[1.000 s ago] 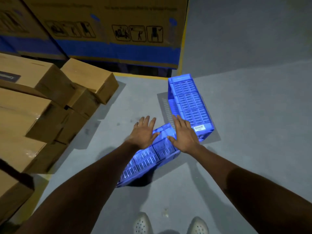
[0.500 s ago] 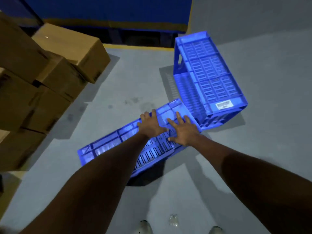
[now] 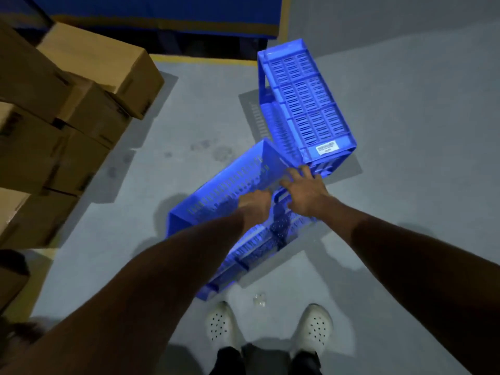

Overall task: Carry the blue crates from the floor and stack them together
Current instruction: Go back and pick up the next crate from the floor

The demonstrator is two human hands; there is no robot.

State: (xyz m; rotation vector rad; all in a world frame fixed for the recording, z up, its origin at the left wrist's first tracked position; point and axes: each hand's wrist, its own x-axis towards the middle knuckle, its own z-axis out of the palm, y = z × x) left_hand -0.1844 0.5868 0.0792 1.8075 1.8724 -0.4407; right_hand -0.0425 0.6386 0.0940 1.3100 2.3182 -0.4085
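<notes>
so far nothing is stacked: left hand (image 3: 255, 209) clamps the near crate (image 3: 230, 185) by its wall, right hand (image 3: 307, 197) lies splayed on its end, far crate (image 3: 305, 109) waits on the floor.

The near crate (image 3: 230, 185) under the left hand (image 3: 255, 205) is blue moulded plastic, slotted, with a slight sheen. The far crate (image 3: 305, 104) beyond the right hand (image 3: 303, 193) is the same plastic and bears a white paper label (image 3: 327, 148). Left of the left hand, the boxes (image 3: 102, 66) are matt brown cardboard. The floor (image 3: 405, 131) looks smooth, matt grey, faintly stained.
</notes>
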